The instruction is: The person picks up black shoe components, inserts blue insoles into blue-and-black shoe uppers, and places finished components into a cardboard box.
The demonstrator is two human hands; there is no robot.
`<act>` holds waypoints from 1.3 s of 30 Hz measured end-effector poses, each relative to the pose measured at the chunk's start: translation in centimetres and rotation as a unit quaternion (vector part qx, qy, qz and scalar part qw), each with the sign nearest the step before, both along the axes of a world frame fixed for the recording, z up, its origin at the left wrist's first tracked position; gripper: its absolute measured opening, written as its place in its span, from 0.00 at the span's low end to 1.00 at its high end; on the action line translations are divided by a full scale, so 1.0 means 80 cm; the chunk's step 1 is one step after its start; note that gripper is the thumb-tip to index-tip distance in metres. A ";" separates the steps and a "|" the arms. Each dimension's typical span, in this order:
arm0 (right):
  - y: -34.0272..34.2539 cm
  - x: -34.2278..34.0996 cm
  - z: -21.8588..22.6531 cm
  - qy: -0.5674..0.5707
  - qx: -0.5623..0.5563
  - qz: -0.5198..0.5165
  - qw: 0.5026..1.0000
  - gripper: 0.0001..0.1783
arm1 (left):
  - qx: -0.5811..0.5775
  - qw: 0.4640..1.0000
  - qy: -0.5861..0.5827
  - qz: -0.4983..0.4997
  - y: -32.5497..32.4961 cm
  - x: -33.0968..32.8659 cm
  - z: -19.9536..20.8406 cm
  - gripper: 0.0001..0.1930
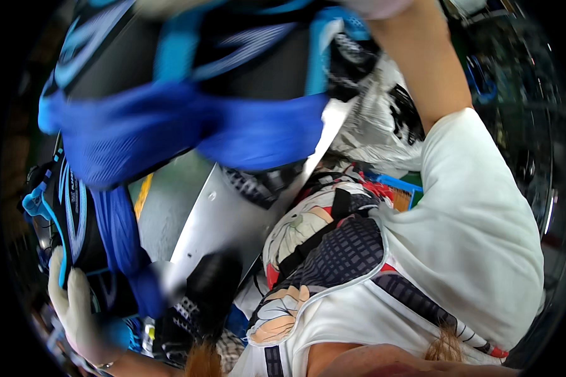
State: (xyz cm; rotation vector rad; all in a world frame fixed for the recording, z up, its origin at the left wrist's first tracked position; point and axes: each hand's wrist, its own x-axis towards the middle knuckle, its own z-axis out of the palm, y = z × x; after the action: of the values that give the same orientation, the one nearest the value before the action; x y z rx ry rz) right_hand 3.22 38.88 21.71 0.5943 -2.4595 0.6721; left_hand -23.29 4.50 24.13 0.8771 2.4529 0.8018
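A large black-and-blue fabric piece (132, 132), like part of a backpack, fills the upper left, blurred by motion. Royal-blue mesh and light-blue strips run across it. My right hand (380, 6), in a pale covering, is at its upper right edge; the frame cuts off the fingers. At the lower left, my left hand (75, 308) wears a pale glove. Its fingers grip the light-blue edge of a similar black-and-blue bag piece (75, 207), with blue mesh hanging beside it. A pale, blurred shape (163, 6) at the top edge cannot be made out.
A shiny metal bench edge (207, 220) slants below the fabric. Black patterned straps (195, 295) lie by its near end. White plastic bags (383, 125) sit at the right, with a blue tray (393, 188) beneath. My patterned apron (327, 251) is close by; a yellow line (143, 195) marks the floor.
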 end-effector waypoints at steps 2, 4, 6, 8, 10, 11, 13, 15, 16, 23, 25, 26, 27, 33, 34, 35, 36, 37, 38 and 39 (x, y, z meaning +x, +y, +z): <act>-0.003 0.108 0.027 -0.006 0.235 -0.121 0.964 0.17 | 0.015 0.997 -0.053 -0.061 -0.003 0.029 0.025 0.25; -0.003 0.241 0.034 -0.060 0.523 -0.294 0.798 0.18 | 0.014 0.987 -0.098 -0.130 0.013 0.078 0.054 0.29; -0.036 0.368 0.052 -0.216 0.267 -0.405 0.847 0.24 | 0.023 0.952 -0.175 -0.250 0.066 0.126 0.048 0.31; -0.058 0.416 0.019 -0.199 -0.296 -0.412 0.838 0.29 | 0.050 0.882 -0.235 -0.406 0.130 0.191 0.038 0.30; -0.074 0.441 -0.014 -0.145 -0.452 -0.512 0.716 0.29 | -0.010 0.806 -0.363 -0.468 0.213 0.266 0.002 0.27; -0.073 0.445 -0.017 -0.181 -0.437 -0.558 0.682 0.28 | -0.080 0.803 -0.407 -0.427 0.238 0.304 0.006 0.25; -0.064 0.476 -0.050 -0.221 -0.389 -0.636 0.629 0.17 | -0.087 0.785 -0.374 -0.485 0.293 0.367 -0.033 0.16; -0.045 0.512 -0.101 -0.218 -0.364 -0.661 0.619 0.20 | 0.008 0.775 -0.250 -0.580 0.345 0.418 -0.103 0.16; -0.034 0.524 -0.146 -0.216 -0.371 -0.670 0.606 0.20 | -0.011 0.774 -0.256 -0.579 0.367 0.445 -0.146 0.18; -0.015 0.637 -0.370 -0.346 -0.302 -0.787 0.412 0.33 | 0.043 0.734 -0.031 -0.677 0.463 0.615 -0.441 0.16; -0.009 0.651 -0.414 -0.388 -0.302 -0.777 0.394 0.37 | 0.004 0.761 -0.043 -0.647 0.470 0.637 -0.496 0.17; -0.011 0.664 -0.439 -0.407 -0.317 -0.774 0.367 0.39 | -0.026 0.752 -0.015 -0.659 0.475 0.649 -0.512 0.18; -0.017 0.684 -0.473 -0.368 -0.370 -0.773 0.360 0.38 | -0.059 0.741 0.012 -0.669 0.478 0.658 -0.513 0.19; 0.014 0.707 -0.481 -0.281 -0.543 -0.689 0.388 0.26 | -0.137 0.719 0.083 -0.676 0.515 0.674 -0.491 0.25; 0.018 0.709 -0.484 -0.284 -0.522 -0.703 0.390 0.26 | -0.158 0.714 0.098 -0.675 0.521 0.669 -0.481 0.31; 0.021 0.714 -0.481 -0.292 -0.504 -0.708 0.398 0.28 | -0.120 0.722 0.111 -0.672 0.519 0.664 -0.480 0.30; 0.022 0.749 -0.502 -0.313 -0.456 -0.719 0.421 0.31 | -0.079 0.728 0.128 -0.669 0.518 0.661 -0.475 0.30; 0.032 0.698 -0.469 -0.347 -0.427 -0.735 0.397 0.34 | -0.062 0.734 0.127 -0.664 0.510 0.638 -0.476 0.28; 0.031 0.741 -0.490 -0.351 -0.456 -0.729 0.371 0.36 | -0.024 0.727 0.126 -0.675 0.509 0.638 -0.466 0.27; 0.040 0.720 -0.478 -0.375 -0.461 -0.716 0.367 0.38 | -0.012 0.741 0.115 -0.661 0.500 0.620 -0.465 0.26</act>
State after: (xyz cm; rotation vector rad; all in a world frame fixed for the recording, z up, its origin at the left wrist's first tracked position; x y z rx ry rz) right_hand 60.81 42.06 -16.52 -2.4032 -1.4540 1.2507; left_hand 26.30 44.47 -13.10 2.3088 1.2870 0.0808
